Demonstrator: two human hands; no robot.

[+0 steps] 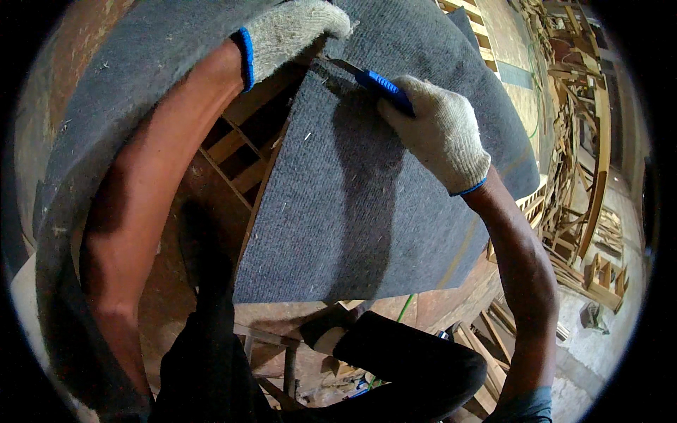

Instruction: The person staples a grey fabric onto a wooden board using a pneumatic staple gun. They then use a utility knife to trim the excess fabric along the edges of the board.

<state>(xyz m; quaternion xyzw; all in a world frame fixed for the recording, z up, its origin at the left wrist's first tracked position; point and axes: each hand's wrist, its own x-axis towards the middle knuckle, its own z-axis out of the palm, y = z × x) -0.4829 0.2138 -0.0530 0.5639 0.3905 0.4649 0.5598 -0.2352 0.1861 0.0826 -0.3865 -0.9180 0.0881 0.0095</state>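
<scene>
My right hand, in a pale knit glove with a blue cuff, is closed around a blue utility knife. Its thin blade points left and reaches the edge of a grey ribbed carpet sheet. Close to the blade tip, my left hand, gloved the same way, grips the part of the grey carpet that is lifted back to the left. The fingertips of that hand are partly hidden. Between the two carpet parts a gap runs down, showing a wooden frame with slats beneath.
Scrap wood strips and lumber are piled along the right side. A small wooden crate-like frame stands on the concrete floor. Below the carpet lies a brown board surface, with a green cord and my legs nearby.
</scene>
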